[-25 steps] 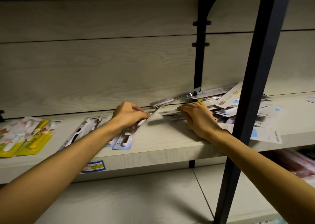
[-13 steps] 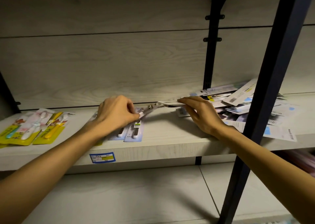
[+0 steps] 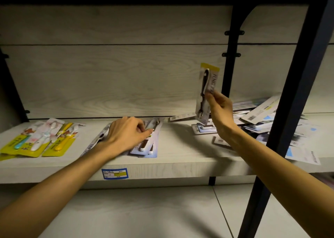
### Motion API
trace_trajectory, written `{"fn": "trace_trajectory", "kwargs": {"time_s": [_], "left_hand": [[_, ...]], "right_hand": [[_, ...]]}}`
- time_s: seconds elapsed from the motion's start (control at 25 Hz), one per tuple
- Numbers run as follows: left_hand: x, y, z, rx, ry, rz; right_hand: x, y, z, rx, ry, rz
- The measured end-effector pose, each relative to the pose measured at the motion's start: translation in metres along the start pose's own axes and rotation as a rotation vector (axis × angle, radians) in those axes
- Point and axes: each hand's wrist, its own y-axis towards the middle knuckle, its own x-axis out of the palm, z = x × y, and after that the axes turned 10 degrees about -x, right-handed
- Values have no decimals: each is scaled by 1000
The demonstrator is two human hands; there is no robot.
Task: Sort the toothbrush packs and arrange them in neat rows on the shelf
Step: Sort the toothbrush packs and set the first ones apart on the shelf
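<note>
right hand (image 3: pixel 219 111) pinching a yellow-topped toothbrush pack (image 3: pixel 207 91) upright at centre right, left hand (image 3: pixel 129 133) fingers curled on blue-backed packs (image 3: pixel 148 147) mid-shelf (image 3: pixel 180 167)

A dark slanted post (image 3: pixel 296 100) crossed in front of the loose pile of packs (image 3: pixel 262 114), barring reach from the right; left of the post, bare shelf (image 3: pixel 179 147) lay open beside the stacked packs (image 3: pixel 150 145).

Two hands (image 3: pixel 126 134), one raised toothbrush pack (image 3: pixel 206 91), one price label (image 3: pixel 114 173)
</note>
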Motion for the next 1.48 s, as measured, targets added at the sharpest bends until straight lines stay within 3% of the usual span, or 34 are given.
{"fn": "trace_trajectory", "kwargs": {"time_s": [0.24,0.6,0.76,0.92,1.2,1.48], "left_hand": [[9,2,-16,39,-121,-40],[4,8,-36,66,-156,-47],[-8,3,-74,-13,-130,-43],[-22,-5,-117,-82,-118,-43],[-31,-11,-169,-65,-173,-67],[-25,-13,-183,59,-184,-102]], "right_hand": [[-5,14,-17,153,143,73],[27,9,-11,401,102,-57],[68,-4,-12,570,257,-195],[129,-22,-17,558,260,-376],[229,-45,-5,581,103,-394],[271,-75,19,357,-310,-549]]}}
